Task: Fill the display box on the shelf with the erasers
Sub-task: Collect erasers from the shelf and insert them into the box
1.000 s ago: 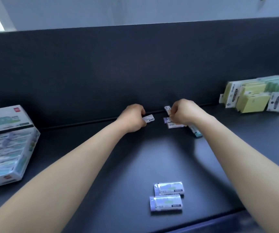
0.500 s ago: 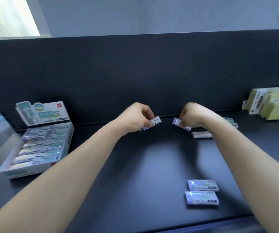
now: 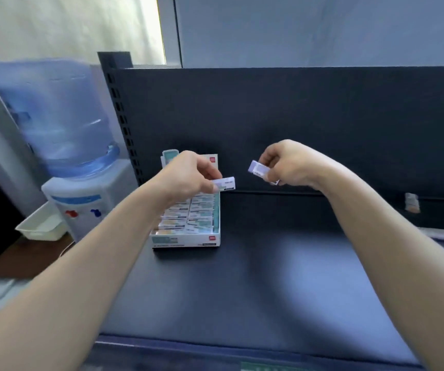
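Observation:
The white and teal display box [image 3: 186, 241] stands on the dark shelf, left of centre, with rows of wrapped erasers inside. My left hand [image 3: 188, 178] hovers over the box's far end, pinching one wrapped eraser [image 3: 225, 183] by its end. To the right, above the shelf, my right hand [image 3: 288, 164] grips another eraser [image 3: 259, 169], and a second piece seems to poke out under the palm. Several loose erasers [image 3: 439, 232] lie blurred at the shelf's far right.
The shelf has a dark back panel [image 3: 296, 124] and a perforated upright post [image 3: 120, 111] at its left end. Beyond it stands a water dispenser [image 3: 76, 188] with a blue bottle, and a white tray [image 3: 41, 226] beside it. The shelf's front edge [image 3: 242, 346] runs near the bottom.
My view has swung left, so the display box is now near the centre. Both hands have lifted off the shelf and carried their erasers leftward; my left hand is now above the box.

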Demonstrator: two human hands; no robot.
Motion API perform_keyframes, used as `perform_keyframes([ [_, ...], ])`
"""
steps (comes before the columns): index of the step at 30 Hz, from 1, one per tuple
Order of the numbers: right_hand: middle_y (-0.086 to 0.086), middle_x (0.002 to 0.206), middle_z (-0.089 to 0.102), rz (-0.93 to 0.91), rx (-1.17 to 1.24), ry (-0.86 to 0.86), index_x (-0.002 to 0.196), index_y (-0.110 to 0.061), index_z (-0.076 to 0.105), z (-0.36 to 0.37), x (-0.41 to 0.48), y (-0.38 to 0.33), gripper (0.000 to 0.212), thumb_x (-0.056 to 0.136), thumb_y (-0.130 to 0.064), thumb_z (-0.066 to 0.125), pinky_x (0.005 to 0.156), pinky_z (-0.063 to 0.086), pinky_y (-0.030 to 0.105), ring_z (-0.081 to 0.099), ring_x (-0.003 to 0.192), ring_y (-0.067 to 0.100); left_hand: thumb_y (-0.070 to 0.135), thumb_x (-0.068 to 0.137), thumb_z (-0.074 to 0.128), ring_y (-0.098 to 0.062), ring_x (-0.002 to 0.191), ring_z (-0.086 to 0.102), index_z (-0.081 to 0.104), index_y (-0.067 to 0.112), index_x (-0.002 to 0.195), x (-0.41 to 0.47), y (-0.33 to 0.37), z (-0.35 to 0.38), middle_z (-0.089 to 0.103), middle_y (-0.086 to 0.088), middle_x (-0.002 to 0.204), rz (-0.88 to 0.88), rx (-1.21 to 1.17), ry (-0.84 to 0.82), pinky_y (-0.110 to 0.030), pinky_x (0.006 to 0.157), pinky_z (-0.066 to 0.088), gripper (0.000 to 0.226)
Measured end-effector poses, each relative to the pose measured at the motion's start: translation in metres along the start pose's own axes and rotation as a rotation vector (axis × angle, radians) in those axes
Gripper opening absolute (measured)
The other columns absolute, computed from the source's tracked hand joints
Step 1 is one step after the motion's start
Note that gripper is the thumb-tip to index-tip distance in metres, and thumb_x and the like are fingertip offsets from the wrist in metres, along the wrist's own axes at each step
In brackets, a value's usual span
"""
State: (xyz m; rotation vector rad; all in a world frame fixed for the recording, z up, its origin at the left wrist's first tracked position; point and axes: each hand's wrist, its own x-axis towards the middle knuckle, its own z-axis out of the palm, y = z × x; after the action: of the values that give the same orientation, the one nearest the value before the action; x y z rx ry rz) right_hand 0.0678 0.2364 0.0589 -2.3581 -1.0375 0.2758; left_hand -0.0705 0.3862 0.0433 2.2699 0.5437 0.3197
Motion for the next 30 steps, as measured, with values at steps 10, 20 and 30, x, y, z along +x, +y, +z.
perform_keyframes([
  [10,0.003,0.077,0.061,-0.09,0.158,-0.079,0.084,-0.015,0.058,0.063,0.022,-0.067,0.011,0.081,-0.012,0.069,0.082,0.058,0.046,0.063,0.072,0.023,0.001,0.078,0.072,-0.008,0.069,0.058,0.073,0.007,0.095,-0.02,-0.063,-0.047,0.07,-0.003,0.084,-0.101,0.021,-0.041,-0.013,0.061,0.044,0.018],
  [20,-0.001,0.084,0.06,0.002,0.036,-0.154,0.095,-0.017,0.063,0.095,0.035,-0.086,0.022,0.083,0.001,0.063,0.081,0.058,0.033,0.062,0.077,0.018,0.012,0.072,0.079,-0.01,0.068,0.057,0.066,0.012,0.082,-0.007,-0.09,-0.041,0.063,0.003,0.075,-0.035,0.076,0.032,-0.021,0.062,0.046,0.016],
  [30,-0.004,0.087,0.053,0.04,0.069,-0.233,0.084,-0.022,0.063,0.096,0.043,-0.086,0.023,0.084,0.001,0.065,0.066,0.057,0.023,0.061,0.077,0.015,0.012,0.073,0.078,-0.009,0.073,0.061,0.069,0.013,0.08,-0.005,-0.1,-0.04,0.066,0.003,0.079,0.004,0.026,-0.031,-0.017,0.064,0.047,0.012],
])
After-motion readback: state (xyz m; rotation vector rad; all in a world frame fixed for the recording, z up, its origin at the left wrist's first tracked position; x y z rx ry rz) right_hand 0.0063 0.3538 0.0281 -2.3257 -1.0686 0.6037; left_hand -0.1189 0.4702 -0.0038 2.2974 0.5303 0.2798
